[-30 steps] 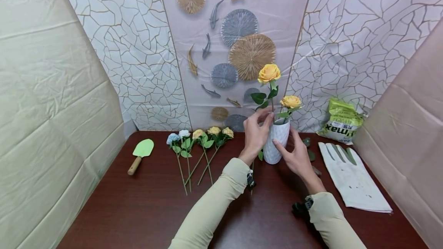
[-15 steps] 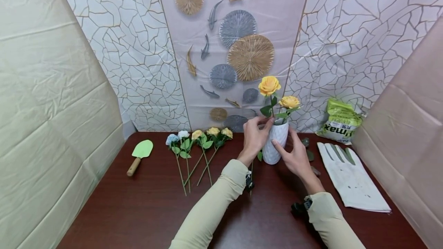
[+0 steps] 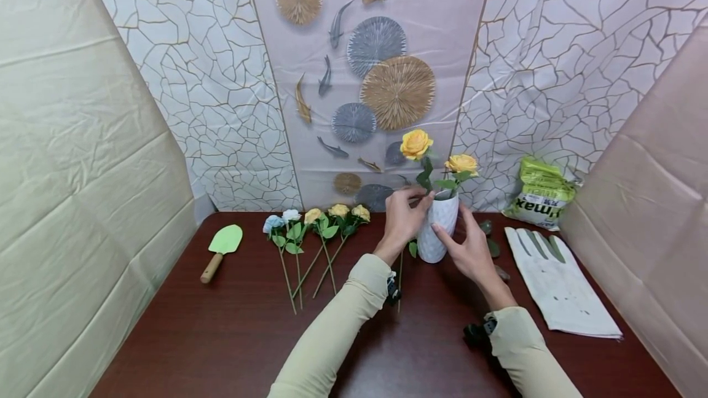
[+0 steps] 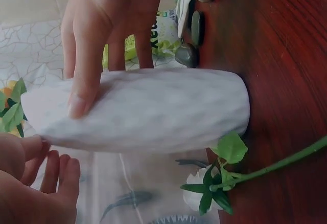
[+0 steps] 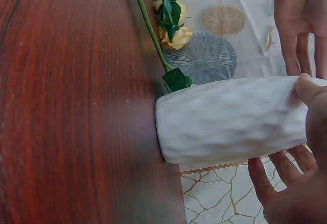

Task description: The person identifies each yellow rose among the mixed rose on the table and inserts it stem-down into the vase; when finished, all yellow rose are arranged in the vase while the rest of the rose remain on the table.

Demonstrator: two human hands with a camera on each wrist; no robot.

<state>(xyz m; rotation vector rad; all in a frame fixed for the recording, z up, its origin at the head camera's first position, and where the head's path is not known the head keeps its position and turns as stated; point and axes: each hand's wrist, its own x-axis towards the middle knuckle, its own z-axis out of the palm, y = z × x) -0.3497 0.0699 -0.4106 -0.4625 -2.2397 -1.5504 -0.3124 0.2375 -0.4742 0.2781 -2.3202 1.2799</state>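
A white textured vase [image 3: 438,235] stands on the table, tilted slightly to the right. My right hand [image 3: 470,250] grips its right side, the thumb across the front as the left wrist view shows. At the rim, my left hand [image 3: 402,217] pinches the stem of a yellow rose [image 3: 416,144], which leans left above the vase; the lower stem is hidden. A second yellow rose [image 3: 461,164] stands in the mouth on the right. Behind the vase's left side lies a white rose [image 4: 194,193], its green stem [image 3: 400,290] pointing toward me.
Several blue, white and yellow roses [image 3: 312,216] lie left of the vase. Farther left is a hand trowel [image 3: 225,239] with a green blade. To the right are stones [image 3: 492,247], a white work glove [image 3: 561,287] and a green bag [image 3: 541,195]. Patterned cloth hangs behind.
The pinched yellow rose has come down closer to the vase and now leans left. My left hand has dropped slightly with it; my right hand keeps its hold on the vase.
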